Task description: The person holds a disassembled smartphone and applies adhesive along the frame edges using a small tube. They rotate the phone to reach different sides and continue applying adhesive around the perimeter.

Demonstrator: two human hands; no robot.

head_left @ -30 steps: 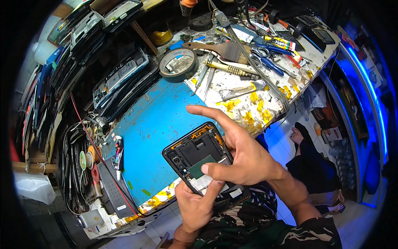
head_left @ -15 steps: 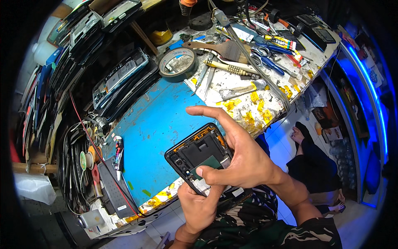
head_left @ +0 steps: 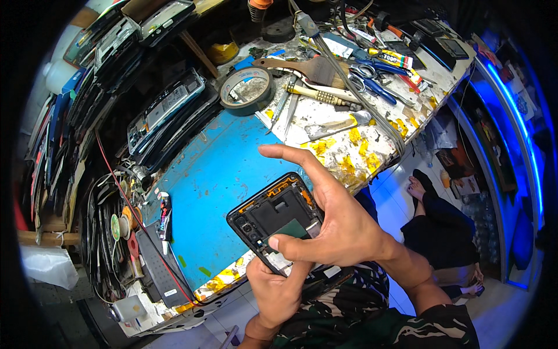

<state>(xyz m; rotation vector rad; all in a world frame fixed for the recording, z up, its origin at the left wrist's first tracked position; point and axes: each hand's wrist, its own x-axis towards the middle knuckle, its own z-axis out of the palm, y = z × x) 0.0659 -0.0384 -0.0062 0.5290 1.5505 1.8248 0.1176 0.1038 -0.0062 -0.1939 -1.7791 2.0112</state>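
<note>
An opened phone (head_left: 276,206) with its back cover off is held tilted over the front edge of the bench. Black inner housing, orange flex strips along its upper rim and a dark green patch show on it. My left hand (head_left: 273,291) grips its lower left edge, thumb up against the side. With its thumb lying over the green patch, my right hand (head_left: 334,224) holds the right side; its index finger stretches out beyond the phone's far edge. The other right fingers are hidden behind the phone.
A blue mat (head_left: 215,168) lies on the bench beyond the phone. Around it are a tape roll (head_left: 247,91), a wide brush (head_left: 317,70), pliers (head_left: 378,87), a glue tube (head_left: 165,218) and stacked phone parts (head_left: 168,110). Another person (head_left: 442,232) sits at the right.
Almost nothing differs. The phone and both hands have shifted very slightly left in the picture, and the bench has shifted a little with them.
</note>
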